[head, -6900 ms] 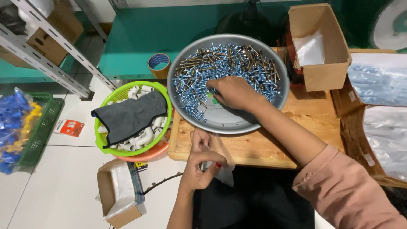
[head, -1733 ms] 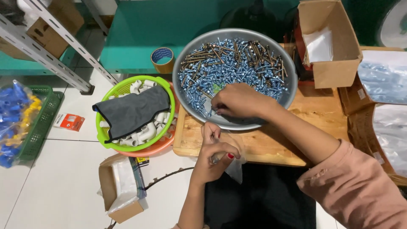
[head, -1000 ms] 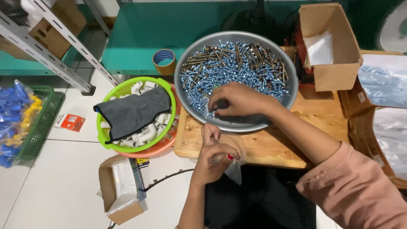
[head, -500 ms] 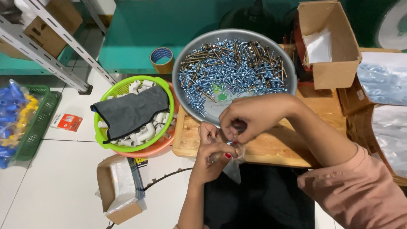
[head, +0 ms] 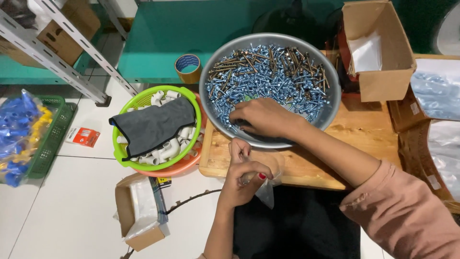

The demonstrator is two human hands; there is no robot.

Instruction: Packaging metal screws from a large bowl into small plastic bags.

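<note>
A wide grey metal basin on a low wooden board holds a heap of silvery-blue and brown screws. My right hand reaches into the basin's near side, fingers down among the screws. My left hand is just in front of the board, pinching open a small clear plastic bag that hangs below it.
A green basket of white pipe elbows with a grey cloth sits left of the basin. A tape roll, open cardboard boxes, bagged screws at right, and a green crate of blue and yellow parts surround the spot.
Half a second ago my right hand was over the bag at my left hand; it has gone back into the basin among the screws. My left hand still holds the bag.
</note>
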